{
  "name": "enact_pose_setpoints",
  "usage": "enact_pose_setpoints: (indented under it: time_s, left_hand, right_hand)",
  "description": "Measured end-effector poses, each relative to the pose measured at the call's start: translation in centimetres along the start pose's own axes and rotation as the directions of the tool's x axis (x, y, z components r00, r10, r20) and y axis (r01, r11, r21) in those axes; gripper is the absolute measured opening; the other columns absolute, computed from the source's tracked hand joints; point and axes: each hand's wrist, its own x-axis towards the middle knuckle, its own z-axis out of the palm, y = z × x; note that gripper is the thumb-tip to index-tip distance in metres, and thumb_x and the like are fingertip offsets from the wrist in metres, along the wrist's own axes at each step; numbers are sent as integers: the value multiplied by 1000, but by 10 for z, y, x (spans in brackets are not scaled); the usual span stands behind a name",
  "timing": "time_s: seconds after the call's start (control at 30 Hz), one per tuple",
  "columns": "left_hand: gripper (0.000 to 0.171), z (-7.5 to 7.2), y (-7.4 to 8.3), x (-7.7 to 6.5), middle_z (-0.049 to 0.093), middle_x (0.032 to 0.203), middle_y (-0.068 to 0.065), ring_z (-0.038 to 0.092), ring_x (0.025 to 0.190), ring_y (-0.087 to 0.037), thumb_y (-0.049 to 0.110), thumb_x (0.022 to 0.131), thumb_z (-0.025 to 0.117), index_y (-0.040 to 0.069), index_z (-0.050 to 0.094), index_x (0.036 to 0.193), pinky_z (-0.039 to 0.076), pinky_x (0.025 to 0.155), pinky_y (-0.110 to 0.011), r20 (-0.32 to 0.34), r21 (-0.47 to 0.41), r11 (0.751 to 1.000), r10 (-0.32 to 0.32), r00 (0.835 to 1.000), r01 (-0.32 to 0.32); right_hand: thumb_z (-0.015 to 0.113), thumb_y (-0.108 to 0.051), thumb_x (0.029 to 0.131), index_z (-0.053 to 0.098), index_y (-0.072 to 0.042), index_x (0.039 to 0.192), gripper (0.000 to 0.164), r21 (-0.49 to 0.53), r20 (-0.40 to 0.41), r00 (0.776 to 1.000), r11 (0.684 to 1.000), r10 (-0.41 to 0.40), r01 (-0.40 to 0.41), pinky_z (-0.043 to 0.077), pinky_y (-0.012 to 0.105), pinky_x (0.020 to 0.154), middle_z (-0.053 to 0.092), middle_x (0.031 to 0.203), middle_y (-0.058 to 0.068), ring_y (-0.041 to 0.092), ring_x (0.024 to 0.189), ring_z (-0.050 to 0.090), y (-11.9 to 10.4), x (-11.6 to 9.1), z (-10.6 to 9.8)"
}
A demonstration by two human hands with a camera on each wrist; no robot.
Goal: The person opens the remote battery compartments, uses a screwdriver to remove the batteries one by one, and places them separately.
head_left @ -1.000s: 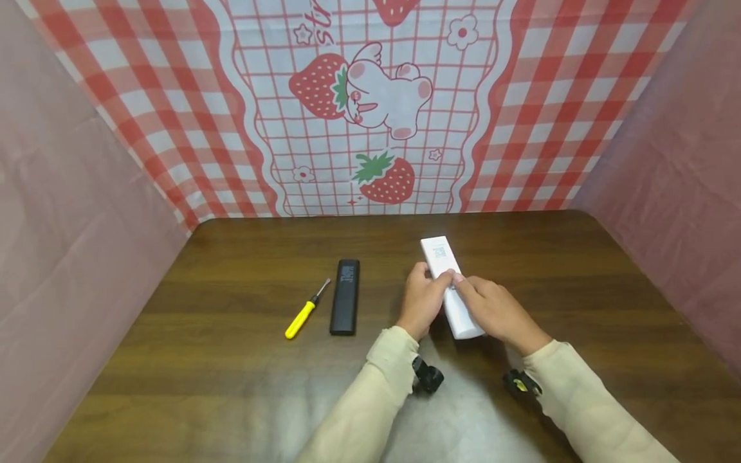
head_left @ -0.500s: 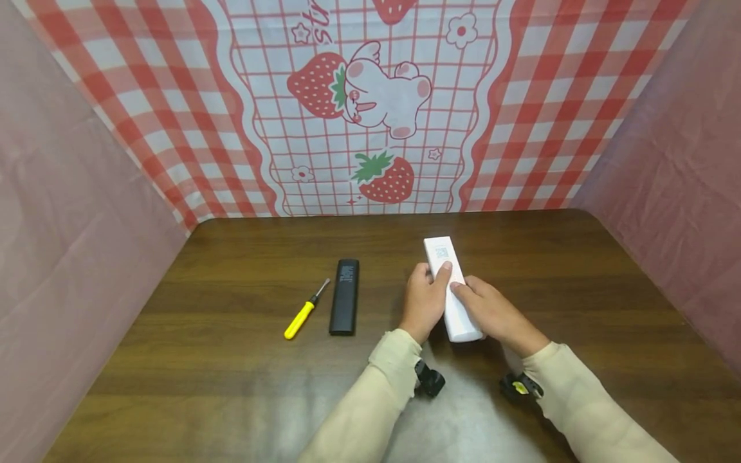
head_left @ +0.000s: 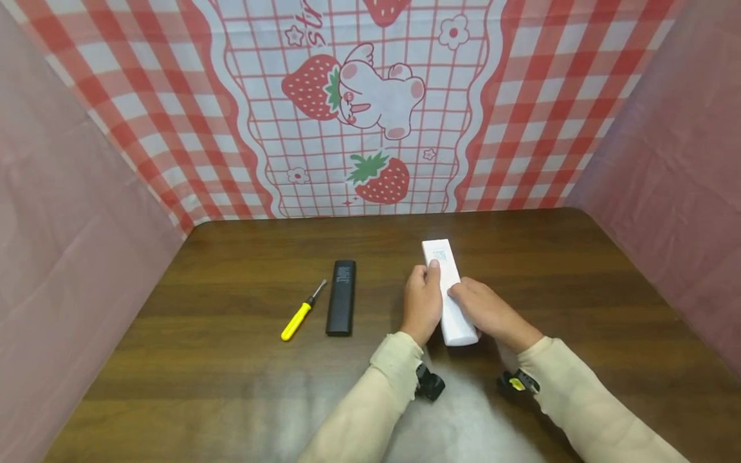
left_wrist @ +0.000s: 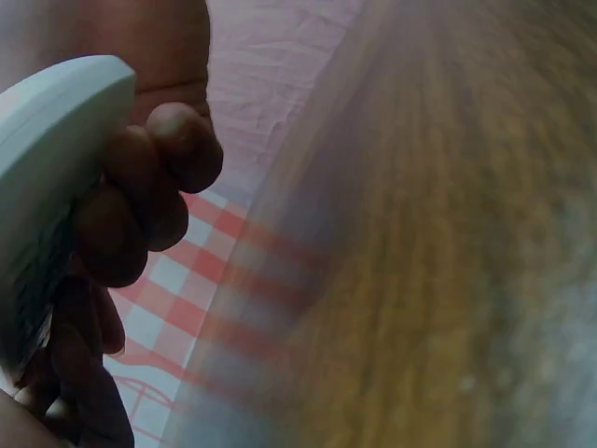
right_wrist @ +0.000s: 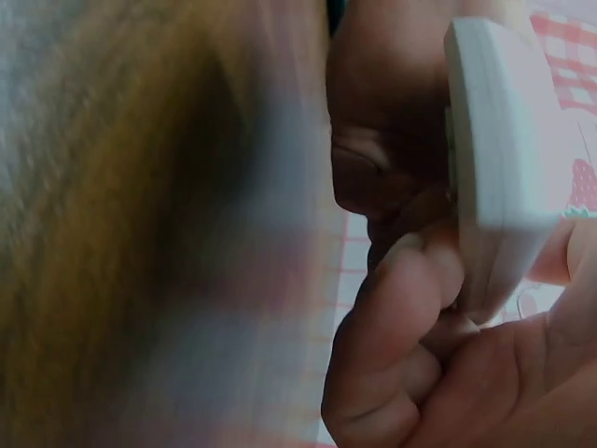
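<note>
Both hands hold a white remote control [head_left: 452, 308], its plain back with a small printed code facing up. My left hand [head_left: 422, 302] grips its left side, thumb along the back. On the right side, my right hand [head_left: 492, 312] grips it with the thumb on the back. In the left wrist view, curled fingers [left_wrist: 131, 201] lie under the remote control [left_wrist: 56, 121]. Fingers [right_wrist: 396, 308] also curl beneath the remote control [right_wrist: 504, 140] in the right wrist view. Its underside is mostly hidden.
To the left, a screwdriver [head_left: 296, 321] with a yellow handle lies on the brown wooden table [head_left: 202, 360]. Beside it lies a slim black bar-shaped device [head_left: 341, 299] with printed text. A checked strawberry cloth [head_left: 382, 116] hangs behind the table, between pink side cloths.
The left thumb has slid from the middle of the white remote control up toward its far end and left edge. The right thumb has shifted slightly toward the near end.
</note>
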Motion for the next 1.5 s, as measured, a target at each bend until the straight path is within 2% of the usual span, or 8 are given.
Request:
enact_pose_setpoints:
  time_s: [0.23, 0.5, 0.93, 1.2, 1.5]
  left_hand:
    - [34, -2, 0, -2, 56, 78, -1, 53, 73, -14, 36, 107, 44, 8, 59, 93, 45, 69, -34, -60, 40, 999, 13, 998, -11]
    - [33, 0, -4, -1, 54, 76, 0, 52, 71, -15, 35, 106, 44, 9, 57, 91, 45, 67, -34, -94, 44, 998, 55, 994, -51]
    - [34, 0, -5, 0, 54, 74, 1, 51, 69, -13, 35, 106, 44, 10, 56, 87, 43, 64, -32, -137, 55, 993, 110, 984, -103]
    - [34, -1, -5, 0, 55, 74, 0, 52, 69, -15, 34, 106, 45, 9, 56, 86, 43, 64, -33, -141, 55, 992, 121, 983, -114]
    - [35, -2, -6, -1, 53, 74, 0, 50, 69, -15, 33, 106, 44, 9, 55, 84, 42, 64, -33, -149, 60, 992, 120, 982, -112]
  right_hand:
    - [41, -22, 100, 54, 4, 107, 30, -29, -34, 999, 999, -39, 38, 49, 35, 59, 57, 90, 14, 22, 71, 58, -4, 0, 10]
    - [36, -20, 97, 51, 3, 107, 29, -52, -30, 1000, 999, -1, -1, 49, 35, 62, 55, 95, 16, 25, 77, 58, -7, 4, 15]
    - [38, -10, 92, 51, 3, 100, 21, -28, -55, 998, 999, -40, 38, 48, 35, 65, 55, 94, 16, 25, 80, 56, -12, 3, 18]
    - [38, -10, 92, 49, 6, 107, 25, 37, -53, 999, 999, -3, 5, 50, 35, 63, 55, 98, 19, 26, 80, 58, -13, 2, 21]
    - [38, -9, 91, 49, 6, 105, 23, 61, -55, 998, 998, -3, 6, 49, 35, 62, 55, 96, 18, 25, 79, 58, -13, 1, 23]
